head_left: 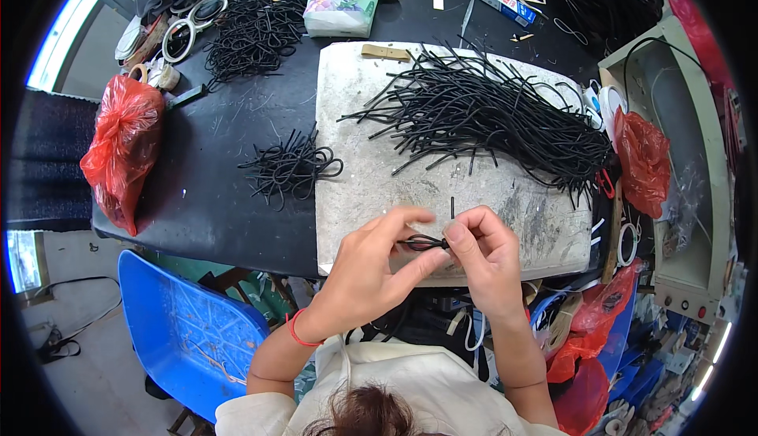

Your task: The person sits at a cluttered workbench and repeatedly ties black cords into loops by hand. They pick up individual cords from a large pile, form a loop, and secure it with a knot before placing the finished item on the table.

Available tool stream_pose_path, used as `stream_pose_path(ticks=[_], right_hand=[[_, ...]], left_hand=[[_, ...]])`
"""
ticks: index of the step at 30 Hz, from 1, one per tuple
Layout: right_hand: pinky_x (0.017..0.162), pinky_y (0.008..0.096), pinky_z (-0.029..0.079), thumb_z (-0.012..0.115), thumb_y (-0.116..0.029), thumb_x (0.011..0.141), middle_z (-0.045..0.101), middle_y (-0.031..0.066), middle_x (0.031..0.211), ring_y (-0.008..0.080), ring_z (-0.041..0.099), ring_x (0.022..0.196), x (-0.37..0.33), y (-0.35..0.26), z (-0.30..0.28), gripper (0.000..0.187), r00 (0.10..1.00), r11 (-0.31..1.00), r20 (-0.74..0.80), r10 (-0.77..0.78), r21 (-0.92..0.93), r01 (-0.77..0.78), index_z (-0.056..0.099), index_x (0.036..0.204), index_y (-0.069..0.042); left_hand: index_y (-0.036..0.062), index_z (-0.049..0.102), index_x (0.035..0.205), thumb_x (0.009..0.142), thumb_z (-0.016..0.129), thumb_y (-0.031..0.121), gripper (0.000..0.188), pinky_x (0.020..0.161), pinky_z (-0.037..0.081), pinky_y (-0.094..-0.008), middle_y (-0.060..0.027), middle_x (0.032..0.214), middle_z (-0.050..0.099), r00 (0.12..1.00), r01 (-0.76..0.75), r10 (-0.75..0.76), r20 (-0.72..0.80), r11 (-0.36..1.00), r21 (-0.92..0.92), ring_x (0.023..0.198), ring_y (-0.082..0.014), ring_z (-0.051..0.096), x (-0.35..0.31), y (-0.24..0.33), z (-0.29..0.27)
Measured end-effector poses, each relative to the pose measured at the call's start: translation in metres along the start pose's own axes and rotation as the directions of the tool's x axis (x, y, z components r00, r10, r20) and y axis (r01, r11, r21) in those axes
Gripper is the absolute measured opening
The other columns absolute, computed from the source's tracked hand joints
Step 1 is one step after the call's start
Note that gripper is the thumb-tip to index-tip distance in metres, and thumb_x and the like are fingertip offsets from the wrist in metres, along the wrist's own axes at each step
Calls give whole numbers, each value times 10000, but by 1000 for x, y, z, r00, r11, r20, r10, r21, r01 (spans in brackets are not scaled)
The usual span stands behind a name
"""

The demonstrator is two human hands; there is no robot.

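Over the near edge of the pale, scuffed board [347,175], a thin black cord [424,242] is bent into small loops. My right hand [488,258] pinches it between thumb and fingertips where the loops come together. One straight cord end stands up beyond those fingertips. From the other side my left hand [367,266] holds the looped part, its thumb reaching toward the pinch and its index finger raised above. The fingers partly hide the cord's crossing. Farther up the board lies a big heap of loose black cords [489,112].
Left of the board sit a small pile of looped cords [290,169] and, farther back, a larger looped pile [257,33]. A red plastic bag [122,148] stands at the table's left end, a tissue pack [343,1] at the back. A blue chair [185,317] is below left.
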State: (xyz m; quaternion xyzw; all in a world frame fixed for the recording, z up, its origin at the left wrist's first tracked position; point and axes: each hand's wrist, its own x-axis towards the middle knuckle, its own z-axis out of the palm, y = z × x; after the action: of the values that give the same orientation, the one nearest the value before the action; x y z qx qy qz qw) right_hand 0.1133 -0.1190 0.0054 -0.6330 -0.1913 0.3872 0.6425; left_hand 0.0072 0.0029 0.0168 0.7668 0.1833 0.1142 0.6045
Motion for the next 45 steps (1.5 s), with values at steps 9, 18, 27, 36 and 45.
stream_pose_path(ticks=[9, 18, 27, 36, 45], right_hand=[[569, 175, 350, 538, -173, 893, 483, -35, 688, 13, 416, 635, -2, 5, 10, 167, 990, 993, -112, -90, 63, 98, 491, 815, -33], [459, 166, 332, 551, -154, 883, 483, -32, 644, 10, 413, 525, 7, 12, 19, 175, 933, 972, -285, -221, -144, 186, 482, 768, -42], [559, 174, 375, 540, -187, 895, 559, -14, 736, 23, 470, 647, 1, -3, 0, 167, 997, 992, -31, 71, 105, -68, 556, 851, -26], [490, 199, 320, 596, -129, 842, 515, -2, 683, 32, 406, 587, 10, 6, -13, 195, 964, 929, 107, -243, -260, 263, 508, 708, -18], [441, 209, 240, 592, -107, 833, 396, -48, 551, 14, 305, 524, 7, 6, 2, 296, 964, 967, -156, -213, -174, 186, 410, 609, -42]], left_hand=[[-31, 609, 917, 852, 586, 124, 170, 505, 418, -193, -74, 755, 610, 978, 210, -180, 109, 859, -467, 582, -48, 521, -8, -14, 15], [-88, 586, 975, 859, 559, 75, 202, 533, 439, -209, -97, 841, 595, 986, 109, -152, -66, 895, -432, 604, -86, 554, -18, -12, 35], [-53, 606, 929, 868, 558, 143, 211, 555, 441, -224, -74, 751, 617, 981, 194, -183, 66, 919, -342, 616, -84, 570, 0, -9, 4], [-14, 615, 858, 832, 568, 112, 137, 530, 416, -285, -94, 688, 588, 997, 29, -27, 77, 999, -30, 601, -195, 560, 3, -8, 4], [-10, 604, 817, 760, 611, 38, 75, 521, 408, -307, -95, 689, 571, 979, -156, 165, -116, 984, 85, 578, -217, 522, 2, -6, 21]])
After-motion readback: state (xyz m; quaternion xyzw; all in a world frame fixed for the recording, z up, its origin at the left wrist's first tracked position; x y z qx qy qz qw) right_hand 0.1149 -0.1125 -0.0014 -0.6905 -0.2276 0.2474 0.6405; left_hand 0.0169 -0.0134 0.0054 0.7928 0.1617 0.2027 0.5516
